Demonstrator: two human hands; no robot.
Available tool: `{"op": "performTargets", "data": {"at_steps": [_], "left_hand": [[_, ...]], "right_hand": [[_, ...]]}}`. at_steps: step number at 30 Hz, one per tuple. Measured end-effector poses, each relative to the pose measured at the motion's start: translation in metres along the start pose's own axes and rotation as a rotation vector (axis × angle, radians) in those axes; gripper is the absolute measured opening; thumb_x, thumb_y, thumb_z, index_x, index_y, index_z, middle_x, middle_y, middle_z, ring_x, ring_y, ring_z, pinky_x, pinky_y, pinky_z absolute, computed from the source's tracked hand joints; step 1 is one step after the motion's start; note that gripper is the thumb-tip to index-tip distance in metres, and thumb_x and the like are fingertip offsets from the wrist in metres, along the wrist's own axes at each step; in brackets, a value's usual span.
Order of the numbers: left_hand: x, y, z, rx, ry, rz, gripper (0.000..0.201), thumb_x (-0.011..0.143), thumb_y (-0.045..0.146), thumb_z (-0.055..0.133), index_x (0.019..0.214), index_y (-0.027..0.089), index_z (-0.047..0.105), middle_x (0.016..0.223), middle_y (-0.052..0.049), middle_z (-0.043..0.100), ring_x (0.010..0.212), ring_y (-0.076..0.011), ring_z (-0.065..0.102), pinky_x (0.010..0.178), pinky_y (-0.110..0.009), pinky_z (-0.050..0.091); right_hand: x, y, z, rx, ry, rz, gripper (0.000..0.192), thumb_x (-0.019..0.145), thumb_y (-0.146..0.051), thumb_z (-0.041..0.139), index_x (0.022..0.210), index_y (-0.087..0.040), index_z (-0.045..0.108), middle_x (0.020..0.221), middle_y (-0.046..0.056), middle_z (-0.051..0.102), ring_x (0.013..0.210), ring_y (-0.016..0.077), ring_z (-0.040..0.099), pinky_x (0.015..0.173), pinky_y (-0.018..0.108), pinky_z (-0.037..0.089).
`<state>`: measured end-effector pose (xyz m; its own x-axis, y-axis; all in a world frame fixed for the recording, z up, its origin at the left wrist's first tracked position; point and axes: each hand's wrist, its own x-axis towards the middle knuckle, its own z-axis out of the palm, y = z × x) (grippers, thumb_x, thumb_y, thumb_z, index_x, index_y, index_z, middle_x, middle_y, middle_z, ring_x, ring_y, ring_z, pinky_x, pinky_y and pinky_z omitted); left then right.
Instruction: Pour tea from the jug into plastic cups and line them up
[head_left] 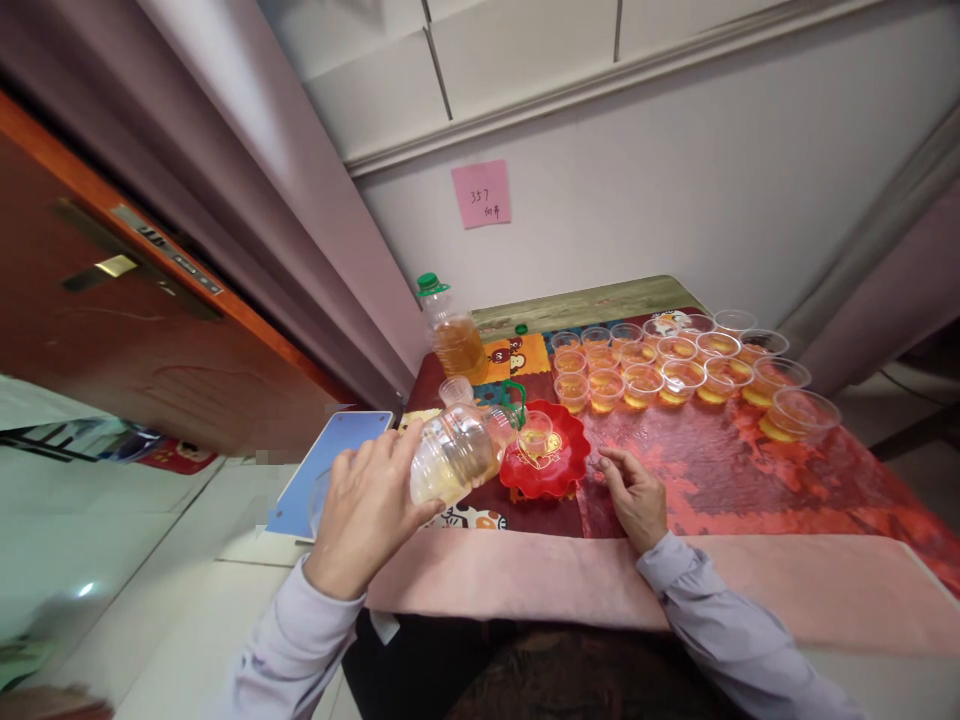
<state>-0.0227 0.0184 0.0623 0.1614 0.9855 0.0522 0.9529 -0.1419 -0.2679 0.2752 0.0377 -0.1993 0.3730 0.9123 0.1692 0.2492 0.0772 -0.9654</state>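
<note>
My left hand (371,505) is wrapped round a large clear plastic bottle (457,455) with a green handle ring at its neck. The bottle is tipped to the right, its mouth at a clear plastic cup (535,432). That cup stands on a red scalloped plate (576,455) and has some yellowish liquid in it. To the right of the plate my right hand (636,495) rests by the table's near edge, fingers loosely bent and slightly apart, holding nothing. Just behind the tilted bottle is another clear cup (455,390).
Rows of clear cups (643,382) with amber liquid cover the back right of the table (720,490). A second bottle (459,345) of amber liquid stands at the back left, near a green cap (521,329). Left are a blue board (330,465) and a wooden door (150,300).
</note>
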Motion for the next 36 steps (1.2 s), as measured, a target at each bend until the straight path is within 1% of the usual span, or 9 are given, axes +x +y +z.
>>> {"op": "performTargets", "data": {"at_steps": [5, 18, 23, 28, 36], "left_hand": [[-0.0001, 0.0008, -0.0022, 0.003, 0.004, 0.005, 0.087, 0.082, 0.045, 0.078, 0.157, 0.024, 0.041, 0.135, -0.013, 0.067, 0.118, -0.0345, 0.063, 0.094, -0.045, 0.042], [-0.0025, 0.0011, -0.0034, 0.015, 0.013, -0.004, 0.084, 0.082, 0.044, 0.078, 0.155, 0.023, 0.042, 0.131, -0.012, 0.068, 0.117, -0.0344, 0.063, 0.093, -0.045, 0.042], [-0.0027, 0.0023, -0.0056, 0.031, 0.001, -0.014, 0.084, 0.082, 0.043, 0.078, 0.155, 0.023, 0.042, 0.128, -0.012, 0.069, 0.116, -0.0341, 0.064, 0.092, -0.044, 0.042], [-0.0035, 0.0025, -0.0056, 0.033, -0.007, -0.01, 0.086, 0.082, 0.044, 0.079, 0.156, 0.023, 0.041, 0.13, -0.012, 0.068, 0.117, -0.0341, 0.063, 0.093, -0.044, 0.042], [-0.0031, 0.003, -0.0069, 0.048, -0.001, -0.006, 0.088, 0.081, 0.045, 0.08, 0.156, 0.023, 0.04, 0.128, -0.011, 0.069, 0.116, -0.0336, 0.063, 0.092, -0.044, 0.041]], "right_hand": [[0.0002, -0.0021, -0.0006, 0.014, -0.002, 0.015, 0.045, 0.094, -0.061, 0.061, 0.109, -0.021, 0.076, 0.096, 0.008, 0.082, 0.077, 0.0248, 0.08, 0.072, 0.036, 0.066], [0.0004, -0.0059, -0.0009, -0.013, 0.011, -0.02, 0.044, 0.095, -0.062, 0.06, 0.107, -0.022, 0.076, 0.092, 0.007, 0.083, 0.077, 0.0248, 0.08, 0.071, 0.035, 0.065], [0.0011, -0.0068, -0.0015, -0.001, 0.007, -0.005, 0.045, 0.094, -0.062, 0.06, 0.106, -0.022, 0.076, 0.093, 0.008, 0.083, 0.075, 0.0249, 0.08, 0.069, 0.035, 0.065], [0.0011, -0.0084, -0.0014, 0.01, 0.008, -0.005, 0.046, 0.094, -0.063, 0.06, 0.106, -0.022, 0.076, 0.092, 0.007, 0.083, 0.074, 0.0253, 0.08, 0.07, 0.036, 0.065], [0.0008, -0.0085, -0.002, -0.011, 0.006, -0.005, 0.045, 0.095, -0.062, 0.06, 0.106, -0.022, 0.076, 0.091, 0.007, 0.083, 0.074, 0.0243, 0.08, 0.068, 0.033, 0.064]]}}
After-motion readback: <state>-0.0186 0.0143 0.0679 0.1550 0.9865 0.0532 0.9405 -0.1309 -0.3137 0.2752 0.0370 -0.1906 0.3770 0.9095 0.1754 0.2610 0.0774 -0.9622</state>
